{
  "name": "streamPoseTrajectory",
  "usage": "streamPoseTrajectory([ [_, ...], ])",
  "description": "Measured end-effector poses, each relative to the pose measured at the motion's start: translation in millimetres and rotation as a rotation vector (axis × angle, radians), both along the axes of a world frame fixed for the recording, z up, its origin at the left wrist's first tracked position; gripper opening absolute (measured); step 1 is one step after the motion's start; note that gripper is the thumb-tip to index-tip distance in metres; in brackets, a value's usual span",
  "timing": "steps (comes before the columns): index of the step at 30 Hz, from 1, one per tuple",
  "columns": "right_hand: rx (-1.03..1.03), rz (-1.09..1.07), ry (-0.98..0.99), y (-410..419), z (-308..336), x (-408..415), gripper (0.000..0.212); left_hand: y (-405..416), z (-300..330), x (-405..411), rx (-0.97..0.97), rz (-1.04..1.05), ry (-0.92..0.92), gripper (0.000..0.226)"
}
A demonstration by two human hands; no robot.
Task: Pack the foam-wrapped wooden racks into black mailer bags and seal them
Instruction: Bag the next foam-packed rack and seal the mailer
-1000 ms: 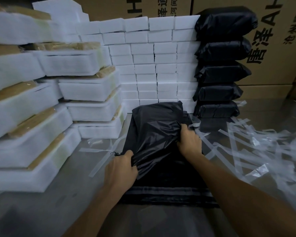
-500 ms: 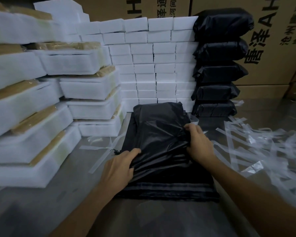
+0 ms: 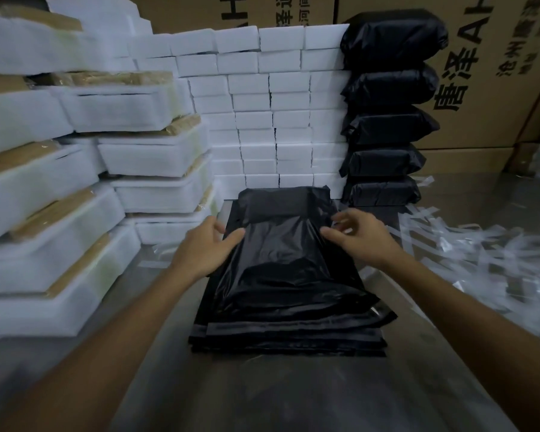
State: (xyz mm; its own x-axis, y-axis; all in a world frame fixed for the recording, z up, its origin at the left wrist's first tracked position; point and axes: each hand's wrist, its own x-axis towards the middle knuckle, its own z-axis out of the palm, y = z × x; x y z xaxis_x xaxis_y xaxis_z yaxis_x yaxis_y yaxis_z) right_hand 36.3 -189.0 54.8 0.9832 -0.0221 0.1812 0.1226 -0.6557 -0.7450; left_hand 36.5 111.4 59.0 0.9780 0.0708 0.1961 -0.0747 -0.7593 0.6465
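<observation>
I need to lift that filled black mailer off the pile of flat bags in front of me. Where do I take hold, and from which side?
Take the filled mailer by its two long side edges, near the far end where the left hand and right hand already flank it, coming in from left and right. The bulge looks firm there; the slack near end would probably slip in a grip.

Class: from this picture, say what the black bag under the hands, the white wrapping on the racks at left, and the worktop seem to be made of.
Black bag: thin plastic film, glossy; it creases and catches light.
White wrapping: soft foam sheet, matte, fuzzy-edged.
Worktop: probably metal, dull grey, faint reflections.
</observation>
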Motion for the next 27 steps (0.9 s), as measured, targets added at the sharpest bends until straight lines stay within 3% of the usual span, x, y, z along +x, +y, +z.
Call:
streamPoseTrajectory([
  [2, 0.013, 0.002, 0.083, 18, 1, 15, 0.072, -19, -2, 18, 0.075, -0.043, 0.132, 0.073],
  [4, -0.080, 0.051, 0.188, 34, -7, 27, 0.082, -33, -12, 34, 0.176, -0.076, 0.194, 0.078],
  [9, -0.307, -0.082, 0.131, 46, -38, 42, 0.047, -34, -35, 55, 0.325, -0.013, 0.040, 0.041],
  [13, -0.343, -0.198, 0.007, 50, -53, 36, 0.044, -35, -46, 51, 0.302, 0.032, -0.065, 0.042],
  [16, -0.350, -0.087, 0.071, 34, -41, 46, 0.026, -22, -37, 57, 0.345, -0.032, 0.028, 0.036],
  [17, -0.289, -0.018, 0.125, 26, -34, 50, 0.030, -16, -32, 60, 0.298, -0.062, 0.070, 0.034],
  [19, -0.025, 0.048, 0.177, 12, -20, 62, 0.046, -11, -20, 71, -0.015, -0.074, 0.032, 0.036],
  [22, 0.363, -0.114, 0.009, 11, -7, 92, 0.050, -24, -3, 102, -0.421, 0.017, -0.061, 0.049],
  [25, 0.393, -0.097, 0.050, 25, -6, 130, 0.067, -43, 3, 139, -0.494, -0.066, 0.072, 0.079],
  [27, 0.341, -0.041, 0.071, 32, -11, 151, 0.078, -53, 1, 161, -0.534, -0.130, 0.139, 0.086],
])
